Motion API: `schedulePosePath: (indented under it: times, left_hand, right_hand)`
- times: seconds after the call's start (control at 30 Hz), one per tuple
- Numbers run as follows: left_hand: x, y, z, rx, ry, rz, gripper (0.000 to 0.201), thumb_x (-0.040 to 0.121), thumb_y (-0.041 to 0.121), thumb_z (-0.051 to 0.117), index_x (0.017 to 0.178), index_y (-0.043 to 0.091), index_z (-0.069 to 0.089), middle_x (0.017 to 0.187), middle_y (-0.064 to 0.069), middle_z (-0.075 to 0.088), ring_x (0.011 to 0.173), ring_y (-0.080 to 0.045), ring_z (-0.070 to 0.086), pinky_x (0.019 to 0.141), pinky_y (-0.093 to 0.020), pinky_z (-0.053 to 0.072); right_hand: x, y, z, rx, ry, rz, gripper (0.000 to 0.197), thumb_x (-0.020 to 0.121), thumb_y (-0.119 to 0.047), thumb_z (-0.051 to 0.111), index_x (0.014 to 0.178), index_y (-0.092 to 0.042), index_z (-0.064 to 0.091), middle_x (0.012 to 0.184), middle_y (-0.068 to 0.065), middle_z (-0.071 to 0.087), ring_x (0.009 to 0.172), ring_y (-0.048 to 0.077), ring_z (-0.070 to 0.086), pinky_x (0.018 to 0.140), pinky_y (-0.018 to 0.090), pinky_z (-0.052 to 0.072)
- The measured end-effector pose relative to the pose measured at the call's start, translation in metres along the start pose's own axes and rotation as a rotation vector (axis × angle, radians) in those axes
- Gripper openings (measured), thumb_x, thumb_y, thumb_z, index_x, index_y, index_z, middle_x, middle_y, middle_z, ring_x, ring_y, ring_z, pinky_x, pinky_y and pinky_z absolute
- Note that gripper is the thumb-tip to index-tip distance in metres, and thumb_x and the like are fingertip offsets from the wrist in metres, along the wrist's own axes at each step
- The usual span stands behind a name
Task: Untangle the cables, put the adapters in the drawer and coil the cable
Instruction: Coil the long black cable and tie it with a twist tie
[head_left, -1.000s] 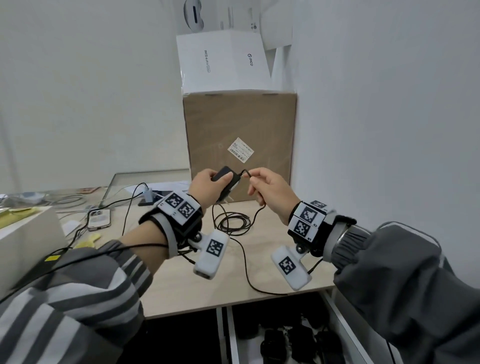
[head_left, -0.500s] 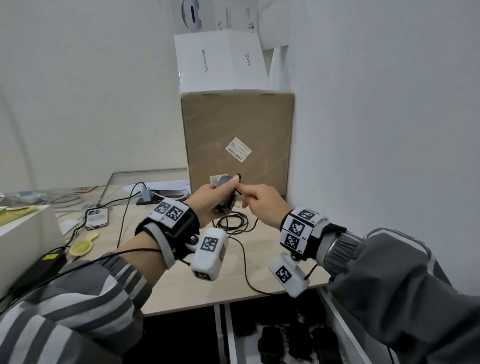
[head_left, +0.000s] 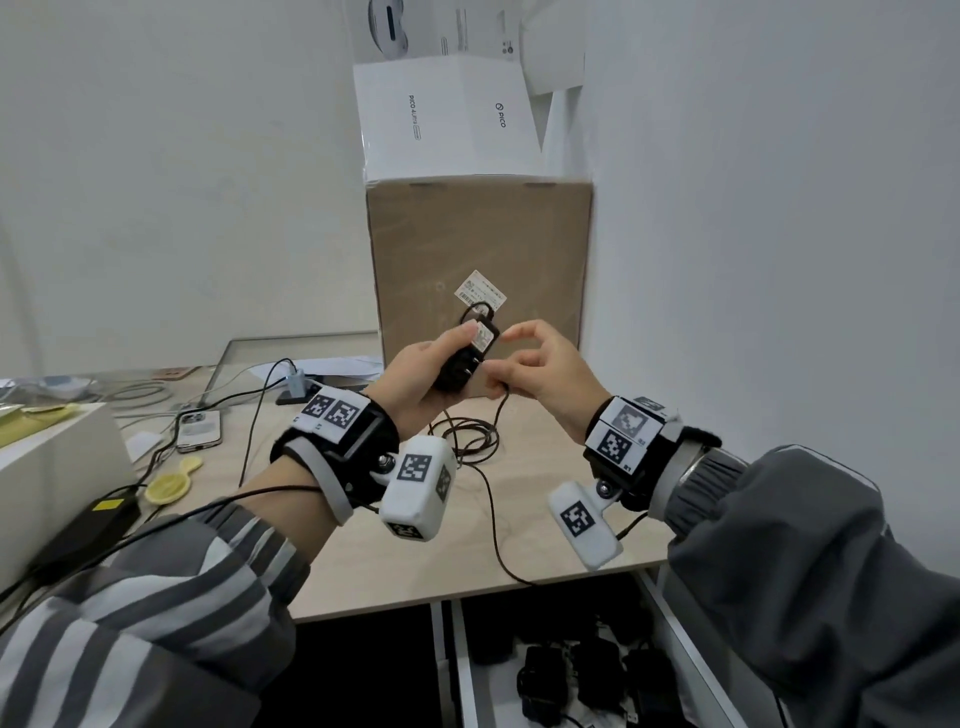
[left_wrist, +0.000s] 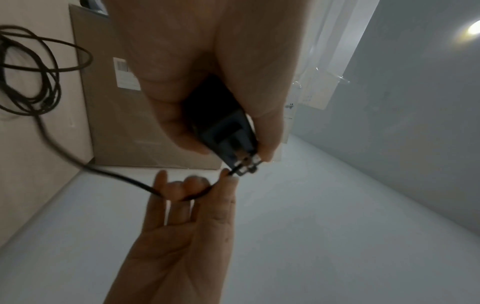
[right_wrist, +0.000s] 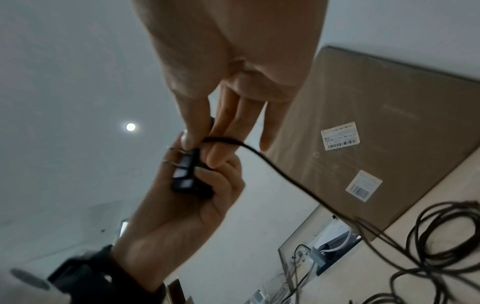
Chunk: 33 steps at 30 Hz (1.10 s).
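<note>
Compared with half a second ago, both hands sit higher in the head view, in front of the tall brown cardboard box (head_left: 478, 260) at frame centre, and the small black plastic power adapter (head_left: 465, 356) is turned so its white label faces the camera. The left hand (head_left: 426, 374) grips the adapter around its body, metal prongs pointing toward the right hand (head_left: 540, 371). The right hand pinches the thin black cable (head_left: 491, 499) between thumb and forefinger just beside the prongs — its other fingers loosely spread. From there the cable drops to a loose coil on the pale wooden tabletop (head_left: 545, 519) below the hands. At the bottom edge an open white drawer (head_left: 691, 639) holds several dark adapters, cut off by the frame. Both wrist views are blurred — whether the cable touches the prongs is unclear.
</note>
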<state>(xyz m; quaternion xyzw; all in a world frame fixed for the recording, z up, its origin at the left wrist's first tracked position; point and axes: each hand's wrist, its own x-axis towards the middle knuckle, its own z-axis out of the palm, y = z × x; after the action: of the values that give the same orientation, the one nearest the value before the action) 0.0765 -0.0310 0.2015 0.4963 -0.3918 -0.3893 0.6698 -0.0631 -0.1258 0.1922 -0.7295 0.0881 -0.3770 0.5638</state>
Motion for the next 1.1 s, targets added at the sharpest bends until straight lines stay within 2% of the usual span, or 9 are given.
schedulePosePath:
  times: [0.1,0.2,0.33,0.43,0.53,0.67,0.8,0.93,1.1]
  left_hand:
    - [-0.005,0.016,0.001,-0.067,-0.006,0.001,0.024,0.089,0.036,0.061,0.095,0.012,0.059,0.081,-0.005,0.053,0.065,-0.011,0.053,0.051,-0.017,0.047]
    - [-0.012,0.036,-0.01,-0.031,-0.2,-0.084,0.048,0.072,0.043,0.074,0.103,0.011,0.055,0.079,-0.007,0.056,0.057,-0.011,0.054,0.045,-0.016,0.045]
    - [-0.02,0.045,-0.016,0.623,-0.346,-0.23,0.056,0.057,0.043,0.079,0.096,0.01,0.055,0.078,-0.008,0.057,0.06,-0.013,0.053,0.043,-0.019,0.042]
    - [-0.015,0.041,-0.013,1.011,-0.299,-0.344,0.037,0.074,0.036,0.077,0.087,0.009,0.056,0.071,-0.004,0.057,0.06,-0.015,0.052,0.049,-0.02,0.04]
    - [0.007,0.033,-0.018,1.3,-0.121,-0.309,0.039,0.071,0.046,0.077,0.083,0.011,0.067,0.07,-0.001,0.064,0.06,-0.015,0.056,0.057,-0.025,0.047]
    - [0.028,0.032,-0.027,1.026,0.248,0.016,0.04,0.074,0.039,0.076,0.097,0.014,0.054,0.083,-0.01,0.069,0.07,-0.022,0.065,0.066,-0.037,0.056]
    - [0.04,0.035,-0.036,0.619,0.385,0.188,0.039,0.069,0.031,0.075,0.1,0.011,0.065,0.078,-0.013,0.069,0.068,-0.028,0.065,0.067,-0.044,0.058]
    - [0.046,0.042,-0.047,0.283,0.306,0.166,0.02,0.082,0.025,0.074,0.091,0.01,0.063,0.063,-0.002,0.065,0.06,-0.016,0.058,0.059,-0.028,0.05]
    - [0.034,0.058,-0.066,0.241,0.047,0.056,0.018,0.083,0.026,0.067,0.093,0.013,0.061,0.078,-0.003,0.06,0.066,-0.013,0.058,0.054,-0.021,0.052]
  right_hand:
    - [0.001,0.003,-0.007,-0.148,-0.219,-0.002,0.002,0.09,-0.009,0.063,0.089,-0.011,0.061,0.072,0.003,0.063,0.068,0.009,0.06,0.073,0.019,0.048]
    - [0.01,0.01,-0.017,-0.342,-0.375,0.048,0.011,0.093,-0.013,0.059,0.086,-0.015,0.068,0.067,-0.011,0.063,0.07,0.003,0.056,0.075,0.014,0.043]
    - [0.043,0.01,-0.028,-0.488,-0.306,0.076,0.014,0.083,-0.012,0.071,0.073,-0.02,0.071,0.064,-0.013,0.068,0.064,-0.003,0.057,0.077,0.022,0.043]
    - [0.061,-0.001,-0.018,-0.65,-0.319,0.053,0.013,0.075,-0.02,0.08,0.075,-0.008,0.075,0.07,0.001,0.067,0.069,0.006,0.054,0.073,0.026,0.041]
    - [0.067,-0.01,0.007,-0.761,-0.329,-0.003,0.016,0.079,-0.027,0.077,0.072,-0.013,0.072,0.06,-0.012,0.063,0.062,0.002,0.052,0.063,0.02,0.04]
    - [0.071,-0.01,0.027,-0.625,-0.22,-0.009,0.013,0.094,-0.018,0.057,0.1,-0.012,0.067,0.075,-0.002,0.063,0.067,0.012,0.057,0.063,0.028,0.053]
    - [0.072,-0.013,0.026,-0.424,-0.164,-0.038,0.028,0.097,-0.008,0.048,0.125,-0.007,0.048,0.068,-0.002,0.054,0.06,0.009,0.051,0.058,0.014,0.045]
    - [0.076,0.0,0.015,-0.347,-0.195,-0.029,0.011,0.096,-0.009,0.053,0.106,-0.013,0.053,0.077,0.001,0.059,0.067,0.011,0.055,0.076,0.029,0.048]
    - [0.077,0.022,-0.002,-0.33,-0.188,-0.002,0.012,0.093,-0.014,0.059,0.095,-0.007,0.069,0.071,0.006,0.056,0.066,0.014,0.051,0.071,0.027,0.044]
